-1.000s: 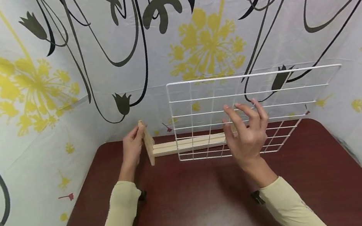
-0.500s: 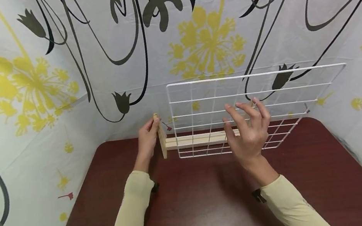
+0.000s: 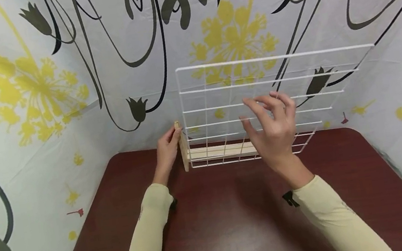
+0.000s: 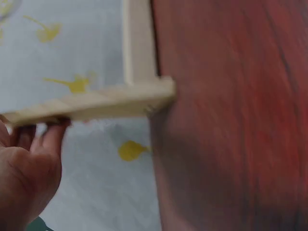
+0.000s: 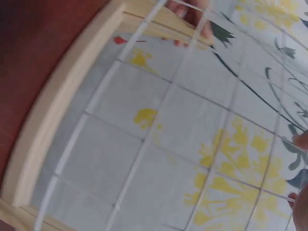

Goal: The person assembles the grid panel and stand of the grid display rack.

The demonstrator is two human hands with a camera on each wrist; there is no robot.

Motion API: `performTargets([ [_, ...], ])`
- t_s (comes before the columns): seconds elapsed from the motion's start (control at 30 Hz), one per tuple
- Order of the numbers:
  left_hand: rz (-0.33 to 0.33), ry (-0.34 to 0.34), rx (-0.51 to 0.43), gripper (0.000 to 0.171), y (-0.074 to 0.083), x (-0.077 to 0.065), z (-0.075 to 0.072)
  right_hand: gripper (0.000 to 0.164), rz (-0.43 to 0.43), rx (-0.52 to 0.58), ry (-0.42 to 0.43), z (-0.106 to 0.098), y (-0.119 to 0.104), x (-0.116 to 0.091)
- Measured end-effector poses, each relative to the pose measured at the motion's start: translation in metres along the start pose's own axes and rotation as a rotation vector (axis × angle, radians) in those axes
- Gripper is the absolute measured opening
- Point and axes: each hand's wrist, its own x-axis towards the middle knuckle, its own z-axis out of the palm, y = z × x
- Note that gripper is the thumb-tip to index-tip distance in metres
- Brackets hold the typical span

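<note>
Pale wood sits between the thumb and fingers of the left hand (image 3: 166, 152), which pinches the upper end of an upright end board (image 3: 184, 154). The right hand (image 3: 274, 132) holds a white wire rack (image 3: 218, 107), its fingers parted and bent at the wires; how firmly they grip is not plain. The rack hangs at a slant, its lower wires in front of the wooden frame's rail (image 5: 62, 96), its lower left corner just beside the end board. Whether the two touch, I cannot tell. A second board (image 5: 19, 219) joins the rail's other end, seen from the right wrist.

With one hand bearing the whole rack, it could tip or swing if the fingers slip, and a corner might then knock the end board. The frame, pinched only at one end, could likely twist or slide if pushed from that side.

The frame lies along the far edge of the dark red table (image 3: 220, 226), close to the patterned cloth (image 3: 74, 83), so backward movement looks tight. The rack's upper right corner reaches well past the right hand and seems easiest to catch on the cloth. Towards the person, the tabletop leaves generous room.
</note>
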Motion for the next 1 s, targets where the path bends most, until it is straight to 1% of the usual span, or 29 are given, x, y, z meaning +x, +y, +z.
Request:
performTargets([
  [0.1, -0.001, -0.011, 0.010, 0.052, -0.003, 0.004, -0.002, 0.041, 0.002, -0.003, -0.092, 0.001, 0.001, 0.015],
  [0.17, -0.006, -0.015, 0.017, 0.053, -0.004, 0.006, -0.003, 0.042, 0.004, -0.010, -0.121, 0.003, 0.000, 0.024],
  [0.33, 0.014, -0.020, 0.022, 0.054, -0.006, 0.010, -0.002, 0.043, -0.011, -0.025, -0.142, 0.011, 0.001, 0.046],
  [0.43, 0.029, -0.014, 0.020, 0.052, -0.007, 0.009, -0.002, 0.041, -0.015, 0.002, -0.146, 0.018, 0.001, 0.058],
  [0.5, 0.033, -0.009, 0.017, 0.050, -0.008, 0.006, -0.003, 0.040, -0.011, 0.027, -0.138, 0.023, 0.000, 0.065],
  [0.63, 0.035, -0.021, 0.008, 0.046, -0.008, 0.004, -0.005, 0.042, -0.007, 0.076, -0.091, 0.031, -0.003, 0.078],
  [0.8, 0.027, -0.024, 0.015, 0.043, -0.010, 0.004, -0.006, 0.043, -0.019, 0.090, -0.051, 0.038, -0.010, 0.092],
  [1.0, 0.018, -0.027, 0.013, 0.043, -0.007, 0.005, -0.003, 0.039, -0.053, 0.108, -0.016, 0.043, -0.016, 0.110],
])
